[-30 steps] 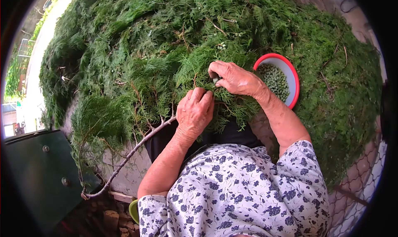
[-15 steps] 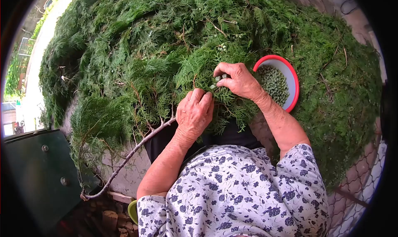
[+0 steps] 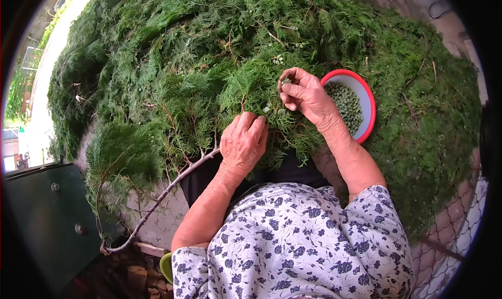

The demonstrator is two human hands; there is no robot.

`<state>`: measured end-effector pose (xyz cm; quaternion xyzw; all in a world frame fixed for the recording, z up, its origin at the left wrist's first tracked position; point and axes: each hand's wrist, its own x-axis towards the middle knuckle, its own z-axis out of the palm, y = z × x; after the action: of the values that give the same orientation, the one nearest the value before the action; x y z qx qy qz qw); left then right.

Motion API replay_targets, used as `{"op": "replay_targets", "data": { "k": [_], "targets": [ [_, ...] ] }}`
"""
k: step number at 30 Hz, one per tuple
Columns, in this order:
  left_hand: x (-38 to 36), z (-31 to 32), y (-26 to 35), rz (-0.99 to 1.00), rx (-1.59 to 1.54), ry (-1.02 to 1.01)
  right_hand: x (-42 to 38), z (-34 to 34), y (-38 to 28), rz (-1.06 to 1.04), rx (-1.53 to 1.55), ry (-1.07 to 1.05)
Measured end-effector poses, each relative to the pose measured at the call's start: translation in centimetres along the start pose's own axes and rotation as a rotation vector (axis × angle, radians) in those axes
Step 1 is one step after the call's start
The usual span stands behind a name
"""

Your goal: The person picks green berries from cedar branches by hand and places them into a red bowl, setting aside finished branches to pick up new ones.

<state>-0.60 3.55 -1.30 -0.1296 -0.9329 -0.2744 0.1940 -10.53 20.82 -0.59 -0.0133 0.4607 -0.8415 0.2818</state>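
Rough, woody and knobbly, the branch breaks into soft, feathery green sprays, and the left hand has its grip curled tight around it. Over on the right hand, thumb and fingers are pinched together on a small, pale green cone. The branch lies in front of the person, its bare end down at lower left beside a dark green panel, its long axis slanting up and right into the left hand, which hides the stem there. Just beyond the right wrist sits a round, smooth bowl with a red rim, holding knobbly cones; that wrist overlaps its near left edge. Behind it all, a shaggy heap of cut greenery spreads wide, with scaly, fern-like tips.
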Motion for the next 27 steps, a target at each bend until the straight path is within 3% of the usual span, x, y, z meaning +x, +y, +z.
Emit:
{"op": "replay_targets", "data": {
  "k": [4,6,10,11,16,18,20,22,24,26,27],
  "targets": [
    [0.0,-0.2,0.0,-0.067,-0.084,0.026,-0.5,0.7,0.0,0.013,-0.151,-0.049],
    [0.2,-0.6,-0.1,-0.224,-0.242,-0.025,-0.9,1.7,-0.2,0.038,-0.520,-0.026],
    [0.2,-0.5,-0.3,-0.422,-0.457,0.041,-1.4,3.0,0.5,-0.340,-1.010,-0.128],
    [0.4,-1.0,-0.3,-0.526,-0.528,-0.002,-1.4,3.2,0.7,-0.339,-1.007,-0.132],
    [-0.4,0.3,-1.1,-0.442,-0.520,0.048,-1.3,3.3,0.9,-0.438,-1.133,-0.187],
    [-0.4,0.4,-0.9,-0.447,-0.428,0.069,-1.6,3.3,-0.4,0.006,-0.582,-0.016],
    [-0.4,0.5,-1.2,-0.368,-0.380,0.086,-1.2,2.2,-0.2,0.009,-0.259,-0.001],
    [-0.1,0.4,-1.0,-0.283,-0.334,0.102,-1.0,1.5,-0.1,0.021,-0.409,-0.081],
    [0.0,-0.4,-0.3,-0.427,-0.467,0.061,-1.3,1.9,-0.3,0.027,-0.555,-0.056],
    [0.1,-0.6,-0.1,-0.451,-0.493,0.056,-1.4,2.5,0.1,0.035,-0.694,-0.036],
    [0.1,-0.6,-0.1,-0.470,-0.524,0.048,-1.4,2.7,0.4,-0.164,-0.908,-0.077]
  ]
}}
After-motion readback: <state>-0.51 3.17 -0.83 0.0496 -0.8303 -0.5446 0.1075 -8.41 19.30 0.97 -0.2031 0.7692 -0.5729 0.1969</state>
